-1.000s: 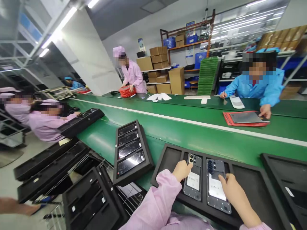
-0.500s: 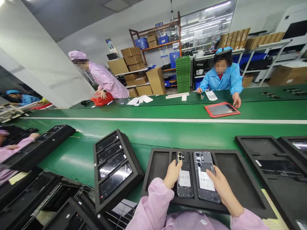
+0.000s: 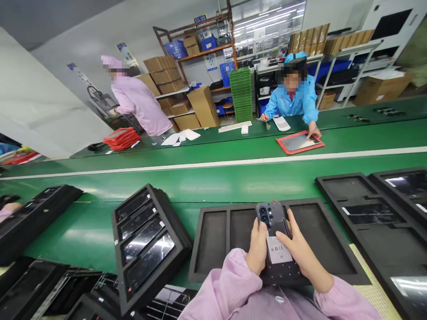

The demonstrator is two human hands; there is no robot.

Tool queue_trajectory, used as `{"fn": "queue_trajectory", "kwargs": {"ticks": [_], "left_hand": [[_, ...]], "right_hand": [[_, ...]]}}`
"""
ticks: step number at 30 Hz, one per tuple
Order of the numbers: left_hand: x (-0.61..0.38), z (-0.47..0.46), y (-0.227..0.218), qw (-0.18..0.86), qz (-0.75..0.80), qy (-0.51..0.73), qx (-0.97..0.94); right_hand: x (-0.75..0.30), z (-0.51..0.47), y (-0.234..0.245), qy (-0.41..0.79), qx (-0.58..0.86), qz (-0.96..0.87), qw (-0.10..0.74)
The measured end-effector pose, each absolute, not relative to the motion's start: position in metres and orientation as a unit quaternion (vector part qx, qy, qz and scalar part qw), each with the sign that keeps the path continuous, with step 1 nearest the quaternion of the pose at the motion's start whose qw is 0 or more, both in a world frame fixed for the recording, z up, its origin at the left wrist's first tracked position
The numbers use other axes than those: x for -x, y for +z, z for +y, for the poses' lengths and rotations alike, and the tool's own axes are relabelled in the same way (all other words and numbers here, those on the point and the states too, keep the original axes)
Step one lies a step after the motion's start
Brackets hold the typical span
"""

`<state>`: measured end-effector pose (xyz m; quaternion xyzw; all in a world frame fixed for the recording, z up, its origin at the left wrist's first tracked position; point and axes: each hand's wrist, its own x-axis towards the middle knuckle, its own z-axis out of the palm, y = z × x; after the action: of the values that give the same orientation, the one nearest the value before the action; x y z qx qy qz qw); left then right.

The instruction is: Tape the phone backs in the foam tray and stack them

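Observation:
I hold a dark phone [image 3: 275,240], back side up with its camera cluster at the far end and a white label in the middle. My left hand [image 3: 257,249] grips its left edge and my right hand [image 3: 296,249] grips its right edge, thumb on the label. A second phone may lie under it, but I cannot tell. The phone sits above a black foam tray [image 3: 216,235] with several slots, on the near edge of the green conveyor belt [image 3: 213,182]. Both sleeves are pink.
A tilted black tray [image 3: 147,240] with several phones, screens up, stands to the left. More black trays [image 3: 373,209] lie to the right. Across the belt, a person in blue touches a red tray [image 3: 299,143]; a person in pink stands by red trays [image 3: 122,138].
Two phones lay side by side in the tray, one under each hand. Now both hands have come together on one phone held at the tray's middle. My view has swung right.

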<state>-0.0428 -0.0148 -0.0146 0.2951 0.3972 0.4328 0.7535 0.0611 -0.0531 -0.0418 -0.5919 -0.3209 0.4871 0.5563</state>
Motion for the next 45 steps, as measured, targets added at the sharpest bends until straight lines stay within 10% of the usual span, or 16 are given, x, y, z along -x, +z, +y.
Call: {"fn": "queue_trajectory", "kwargs": {"ticks": [17, 45], "left_hand": [[0.042, -0.019, -0.043, 0.532, 0.24, 0.51, -0.631], [0.047, -0.027, -0.048, 0.478, 0.229, 0.533, -0.66]], "right_hand": [[-0.078, -0.066, -0.035, 0.307, 0.471, -0.539, 0.627], [-0.102, -0.092, 0.001, 0.124, 0.473, -0.686, 0.539]]}}
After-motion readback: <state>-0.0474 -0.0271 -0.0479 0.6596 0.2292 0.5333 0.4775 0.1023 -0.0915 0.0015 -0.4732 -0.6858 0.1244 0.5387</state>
